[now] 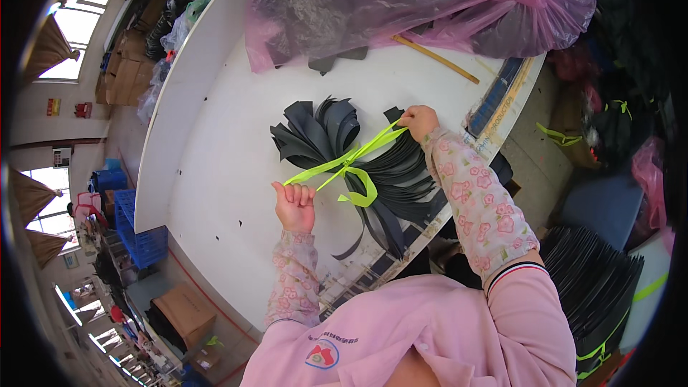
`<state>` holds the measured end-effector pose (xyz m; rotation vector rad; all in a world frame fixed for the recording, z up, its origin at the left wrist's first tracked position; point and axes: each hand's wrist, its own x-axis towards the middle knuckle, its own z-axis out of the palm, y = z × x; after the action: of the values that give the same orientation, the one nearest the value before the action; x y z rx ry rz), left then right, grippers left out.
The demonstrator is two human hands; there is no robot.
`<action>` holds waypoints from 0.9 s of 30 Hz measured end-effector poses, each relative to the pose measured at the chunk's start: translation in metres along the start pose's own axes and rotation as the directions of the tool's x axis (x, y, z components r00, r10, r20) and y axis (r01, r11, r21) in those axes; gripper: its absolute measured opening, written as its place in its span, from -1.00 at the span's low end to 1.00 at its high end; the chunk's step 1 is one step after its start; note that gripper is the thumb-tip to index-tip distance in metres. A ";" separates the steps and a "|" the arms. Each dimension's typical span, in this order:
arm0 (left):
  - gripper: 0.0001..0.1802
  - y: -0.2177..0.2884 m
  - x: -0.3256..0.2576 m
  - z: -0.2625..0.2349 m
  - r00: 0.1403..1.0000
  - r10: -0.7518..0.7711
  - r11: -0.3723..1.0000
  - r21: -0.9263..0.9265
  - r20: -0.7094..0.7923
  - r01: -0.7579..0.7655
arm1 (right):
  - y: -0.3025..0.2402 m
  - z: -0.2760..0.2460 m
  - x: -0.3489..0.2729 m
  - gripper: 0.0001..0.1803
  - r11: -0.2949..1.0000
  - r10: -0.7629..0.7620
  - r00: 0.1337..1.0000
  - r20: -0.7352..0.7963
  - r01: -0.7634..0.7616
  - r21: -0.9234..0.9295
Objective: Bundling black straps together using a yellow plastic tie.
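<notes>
A bundle of dark grey strips [398, 175] lies on the white table [215, 150], fanned out at both ends. Round its middle runs a neon yellow-green ribbon [358, 152], crossed into a knot with a loop hanging toward me. My left hand [295, 204] is closed on one end of the ribbon, left of the bundle. On the far right side, my right hand [419, 123] pinches the other end. Between both hands the ribbon is stretched taut. Flowered sleeve covers reach down to both wrists.
A large pink plastic bag [423, 7] with a knotted top covers the far part of the table. Near it lies a yellow-brown stick [436, 59]. More dark strips in a tied stack [591, 287] stand at the right. A blue crate [136, 229] is beyond the table's left edge.
</notes>
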<state>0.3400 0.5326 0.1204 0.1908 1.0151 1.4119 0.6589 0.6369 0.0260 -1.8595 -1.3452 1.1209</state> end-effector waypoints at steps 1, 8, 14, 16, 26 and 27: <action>-0.40 0.003 0.002 0.002 1.000 -0.003 1.000 0.004 0.003 0.003 | 0.005 0.003 -0.002 -0.82 1.000 0.003 1.000 -0.004 -0.003 0.003; -0.73 0.028 0.020 0.050 0.938 0.117 0.844 0.464 0.327 -0.267 | -0.077 -0.022 -0.056 -0.89 0.801 0.054 0.987 0.153 -0.134 0.584; -0.65 0.008 0.035 0.094 0.722 -0.306 0.238 0.784 0.621 -0.573 | -0.156 -0.026 -0.111 -0.89 0.699 -0.707 0.694 0.132 0.660 0.275; -0.80 0.006 0.047 0.102 0.341 -0.333 0.110 0.395 0.879 -0.912 | -0.163 -0.008 -0.113 -0.82 0.557 -0.823 0.546 0.156 0.722 0.410; -0.81 0.013 0.075 0.079 0.760 -0.513 0.288 0.914 0.399 -0.286 | -0.100 -0.018 -0.078 -0.78 0.953 -0.272 0.894 0.355 0.303 -0.032; -0.73 0.014 0.077 0.072 0.767 -0.475 0.370 0.889 0.432 -0.271 | -0.099 -0.033 -0.081 -0.80 0.965 -0.234 0.919 0.318 0.259 -0.038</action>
<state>0.3660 0.6342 0.1359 1.3695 1.0838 0.3429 0.6312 0.5928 0.1476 -1.5513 -1.7709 1.2783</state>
